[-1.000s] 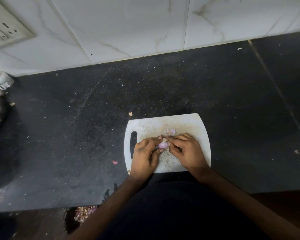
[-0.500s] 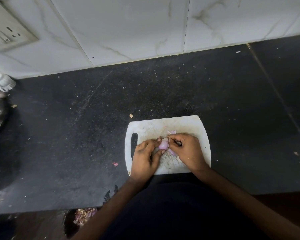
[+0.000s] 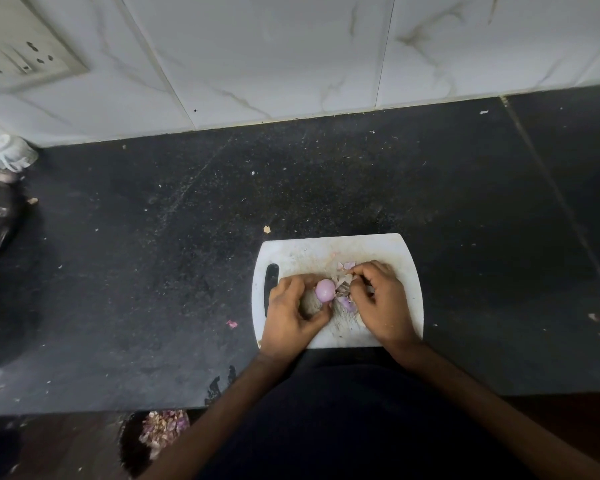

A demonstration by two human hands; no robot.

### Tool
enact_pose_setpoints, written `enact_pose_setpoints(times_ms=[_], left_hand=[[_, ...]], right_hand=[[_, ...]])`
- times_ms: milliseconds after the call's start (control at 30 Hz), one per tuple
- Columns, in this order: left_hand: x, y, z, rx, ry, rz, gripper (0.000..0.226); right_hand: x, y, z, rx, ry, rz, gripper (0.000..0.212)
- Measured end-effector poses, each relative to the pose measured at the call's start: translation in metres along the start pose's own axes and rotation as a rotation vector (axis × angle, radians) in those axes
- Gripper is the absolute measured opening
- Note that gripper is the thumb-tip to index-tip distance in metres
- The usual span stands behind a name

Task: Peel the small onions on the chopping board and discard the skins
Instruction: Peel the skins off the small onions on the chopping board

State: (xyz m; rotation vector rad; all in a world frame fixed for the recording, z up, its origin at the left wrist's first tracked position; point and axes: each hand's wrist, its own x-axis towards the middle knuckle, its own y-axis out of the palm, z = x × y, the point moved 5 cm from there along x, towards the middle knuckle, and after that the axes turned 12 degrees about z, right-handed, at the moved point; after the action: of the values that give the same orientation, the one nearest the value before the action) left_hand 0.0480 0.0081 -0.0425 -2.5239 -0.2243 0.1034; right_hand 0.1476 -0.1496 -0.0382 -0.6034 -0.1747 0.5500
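A: What did the head view show on the counter?

B: A white board lay near the counter's front edge, its handle slot to the left. Both hands were over it.

A: And the left hand?

B: It was curled around a small onion, pinched between thumb and fingertips just above the board. The onion looked smooth, pale purple and round, its bare side turned up.

A: The right hand?

B: Half closed, fingers bent inward, its fingertips pinching at a bit of skin just beside the onion. Whether that skin was still joined to the onion, I could not tell.

A: Any more skins?

B: A purple piece lay on the board between the hands, below the onion. A few pale scraps sat just beyond the right fingertips. One pink flake lay on the counter, left of the board, and a tan chip sat just past the board's far left corner.

A: Anything below the counter?

B: A heap of peelings showed at the lower left, in a dark container; its outline was too dim to make out.

A: And behind?

B: A marbled white wall, with a socket plate at the top left.
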Motion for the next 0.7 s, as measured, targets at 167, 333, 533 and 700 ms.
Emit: enact_pose_setpoints(times_ms=[167,333,533,700], left_hand=[[0.004,0.001,-0.005,0.128,0.066,0.054,0.041],[0.004,0.003,0.001,0.166,0.053,0.054,0.043],[0.004,0.005,0.003,0.206,0.048,0.057,0.049],[0.005,0.004,0.002,0.192,0.039,0.045,0.044]], right_hand=[[-0.001,0.013,0.008,-0.302,-0.095,0.171,0.047],[0.000,0.020,0.002,-0.355,-0.121,0.201,0.043],[0.000,0.021,0.004,-0.435,-0.122,0.178,0.034],[0.000,0.028,0.008,-0.641,-0.078,0.156,0.023]])
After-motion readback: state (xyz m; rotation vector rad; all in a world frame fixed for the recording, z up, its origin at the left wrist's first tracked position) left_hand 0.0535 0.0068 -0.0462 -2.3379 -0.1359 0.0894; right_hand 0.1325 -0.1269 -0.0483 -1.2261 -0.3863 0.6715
